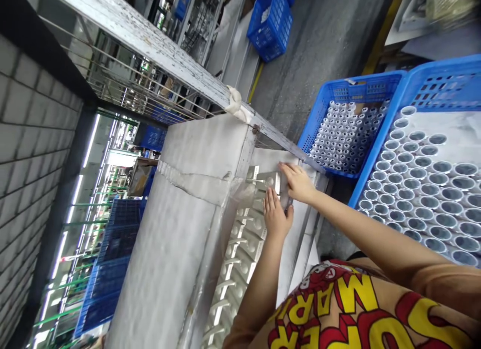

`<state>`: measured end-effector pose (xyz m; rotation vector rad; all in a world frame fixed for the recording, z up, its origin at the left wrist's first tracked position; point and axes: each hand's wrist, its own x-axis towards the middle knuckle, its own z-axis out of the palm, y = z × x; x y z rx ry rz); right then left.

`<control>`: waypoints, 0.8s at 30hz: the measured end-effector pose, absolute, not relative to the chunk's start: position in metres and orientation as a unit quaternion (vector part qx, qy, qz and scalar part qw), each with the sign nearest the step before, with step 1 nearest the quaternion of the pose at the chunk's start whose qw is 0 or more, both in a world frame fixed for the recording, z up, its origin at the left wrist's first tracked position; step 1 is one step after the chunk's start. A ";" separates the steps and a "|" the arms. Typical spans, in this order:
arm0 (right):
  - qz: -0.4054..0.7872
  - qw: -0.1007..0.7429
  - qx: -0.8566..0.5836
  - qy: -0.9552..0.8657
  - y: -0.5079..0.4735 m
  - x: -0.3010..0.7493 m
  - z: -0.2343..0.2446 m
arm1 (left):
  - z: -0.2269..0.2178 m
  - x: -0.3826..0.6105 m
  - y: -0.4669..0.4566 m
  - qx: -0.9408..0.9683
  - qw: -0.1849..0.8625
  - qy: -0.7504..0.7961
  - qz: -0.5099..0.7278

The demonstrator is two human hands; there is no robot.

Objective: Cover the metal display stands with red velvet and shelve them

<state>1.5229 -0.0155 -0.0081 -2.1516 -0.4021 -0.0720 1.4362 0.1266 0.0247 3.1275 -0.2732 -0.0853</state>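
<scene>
Left hand (276,214) and right hand (296,184), half open, flank a small clear disc (268,181) on a white moulded rack (244,234) (any grip unclear); blue crate of metal tubes (361,91) just beyond the rack.

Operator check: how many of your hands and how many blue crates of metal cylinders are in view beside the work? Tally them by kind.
Hands: 2
Blue crate of narrow metal cylinders: 1
Blue crate of wide metal cylinders: 1
Total: 4
</scene>
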 end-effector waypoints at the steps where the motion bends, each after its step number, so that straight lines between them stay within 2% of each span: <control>1: -0.029 0.454 -0.876 -0.162 -0.013 1.525 -0.008 | 0.023 1.436 0.126 0.996 -0.006 -0.087 -0.022; 24: -0.093 0.443 -0.872 -0.186 -0.013 1.517 -0.017 | 0.023 1.426 0.129 0.994 -0.003 -0.110 -0.018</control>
